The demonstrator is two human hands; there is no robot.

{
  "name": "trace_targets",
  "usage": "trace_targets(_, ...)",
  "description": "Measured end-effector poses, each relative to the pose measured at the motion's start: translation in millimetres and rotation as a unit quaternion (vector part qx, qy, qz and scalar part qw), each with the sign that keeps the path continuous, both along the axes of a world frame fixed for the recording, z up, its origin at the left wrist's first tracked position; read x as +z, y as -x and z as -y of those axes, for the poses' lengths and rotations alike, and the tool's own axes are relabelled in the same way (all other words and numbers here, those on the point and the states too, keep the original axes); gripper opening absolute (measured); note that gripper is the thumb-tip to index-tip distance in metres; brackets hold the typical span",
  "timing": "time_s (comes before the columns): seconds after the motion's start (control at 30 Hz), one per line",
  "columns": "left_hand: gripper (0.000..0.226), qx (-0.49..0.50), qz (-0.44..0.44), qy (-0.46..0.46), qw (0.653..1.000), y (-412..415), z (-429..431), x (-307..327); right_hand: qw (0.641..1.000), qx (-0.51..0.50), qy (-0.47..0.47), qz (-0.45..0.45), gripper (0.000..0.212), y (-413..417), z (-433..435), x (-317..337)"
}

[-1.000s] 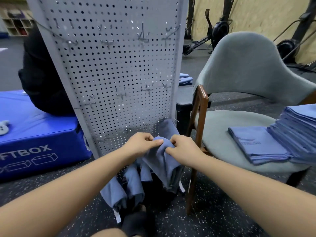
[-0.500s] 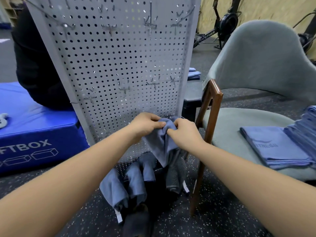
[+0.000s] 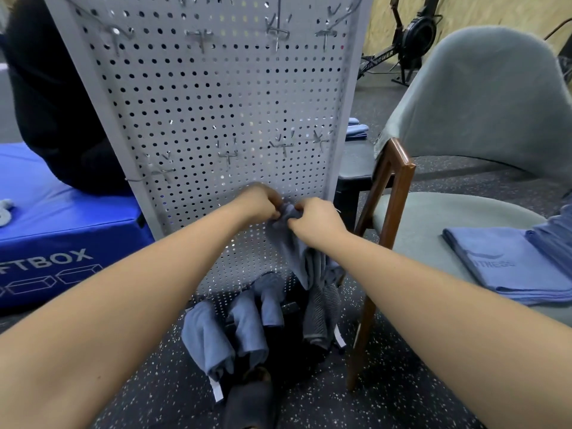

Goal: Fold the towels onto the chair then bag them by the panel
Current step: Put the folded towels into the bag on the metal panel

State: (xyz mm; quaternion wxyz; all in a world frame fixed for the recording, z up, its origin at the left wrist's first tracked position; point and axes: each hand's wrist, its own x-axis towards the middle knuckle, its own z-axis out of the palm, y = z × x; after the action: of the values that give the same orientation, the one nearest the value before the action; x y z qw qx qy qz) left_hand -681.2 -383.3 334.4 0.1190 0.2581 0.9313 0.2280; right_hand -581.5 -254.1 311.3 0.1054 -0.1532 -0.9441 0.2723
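Before me stands the grey perforated metal panel (image 3: pixel 216 113), wire hooks poking from its holes. Beside it the padded grey chair (image 3: pixel 433 218) with wooden legs carries a stack of folded blue towels (image 3: pixel 507 264) at its seat's right edge, so folding looks well along. At the panel's foot, rolled blue towels (image 3: pixel 229 332) sit in a dark bag (image 3: pixel 288 311). My left hand (image 3: pixel 263 202) and right hand (image 3: pixel 315 216) pinch one soft, limp towel (image 3: pixel 294 243), fingers closed on its bunched top.
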Motion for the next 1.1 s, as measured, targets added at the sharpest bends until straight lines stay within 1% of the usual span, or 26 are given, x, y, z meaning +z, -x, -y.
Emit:
trace_targets(0.07, 0.020, 0.015, -0.026, 0.003, 1.000, -4, 0, 0, 1.000, 0.001, -0.006, 0.001, 0.027, 2, 4, -2)
trace_targets(0.1, 0.018, 0.026, -0.034, -0.021, 0.999, -4, 2, -3, 1.000, 0.001, -0.005, -0.004, 0.030, 2, 6, -2)
trace_targets(0.2, 0.014, 0.042, 0.023, -0.141, 0.989, -1, 12, -12, 0.999, -0.016, 0.007, -0.035, 0.037, 0, 8, -1)
trace_targets(0.23, 0.016, 0.046, 0.028, -0.151, 0.987, 0, 16, -15, 0.999, -0.019, 0.011, -0.038, 0.039, 0, 9, -1)
trace_targets(0.27, 0.019, 0.047, 0.019, -0.145, 0.988, 1, 18, -16, 0.999, -0.018, 0.010, -0.035, 0.040, 0, 11, -1)
trace_targets(0.33, 0.019, 0.037, -0.022, -0.097, 0.994, 3, 17, -20, 1.000, -0.013, 0.000, -0.007, 0.040, 1, 16, -3)
trace_targets(0.4, 0.014, 0.027, -0.066, -0.023, 0.997, 2, 13, -23, 1.000, -0.013, 0.000, 0.018, 0.034, 4, 19, -7)
trace_targets(0.43, 0.011, 0.033, -0.080, -0.004, 0.996, 2, 12, -25, 1.000, -0.011, 0.005, 0.024, 0.029, 6, 20, -10)
trace_targets(0.5, 0.011, 0.048, -0.088, 0.018, 0.995, 1, 11, -27, 0.999, -0.007, 0.002, 0.037, 0.017, 8, 24, -15)
trace_targets(0.53, 0.015, 0.054, -0.088, 0.033, 0.994, 1, 10, -29, 0.999, -0.007, -0.008, 0.043, 0.016, 9, 27, -17)
trace_targets(0.6, 0.026, 0.054, -0.078, 0.059, 0.994, 0, 9, -33, 0.997, -0.007, -0.038, 0.072, 0.020, 8, 32, -21)
trace_targets(0.63, 0.026, 0.051, -0.072, 0.066, 0.994, -1, 10, -35, 0.994, -0.003, -0.057, 0.089, 0.022, 7, 33, -22)
trace_targets(0.73, 0.019, 0.052, -0.068, 0.065, 0.994, 1, 13, -35, 0.988, 0.017, -0.097, 0.121, 0.027, 0, 29, -21)
trace_targets(0.8, 0.022, 0.058, -0.073, 0.043, 0.995, 1, 16, -30, 0.988, 0.026, -0.109, 0.109, 0.027, -8, 23, -18)
trace_targets(0.87, 0.022, 0.056, -0.085, 0.020, 0.995, -4, 17, -23, 0.987, 0.032, -0.117, 0.108, 0.023, -19, 17, -14)
trace_targets(0.9, 0.020, 0.055, -0.087, 0.007, 0.995, -7, 17, -19, 0.987, 0.035, -0.115, 0.104, 0.020, -24, 14, -11)
trace_targets(1.03, 0.017, 0.026, -0.102, -0.021, 0.994, -30, 6, 4, 0.995, 0.027, -0.077, 0.061, 0.025, -52, -3, 12)
trace_targets(1.1, 0.016, -0.005, -0.107, -0.030, 0.994, -48, -5, 19, 0.996, 0.015, -0.077, 0.042, 0.015, -69, -14, 28)
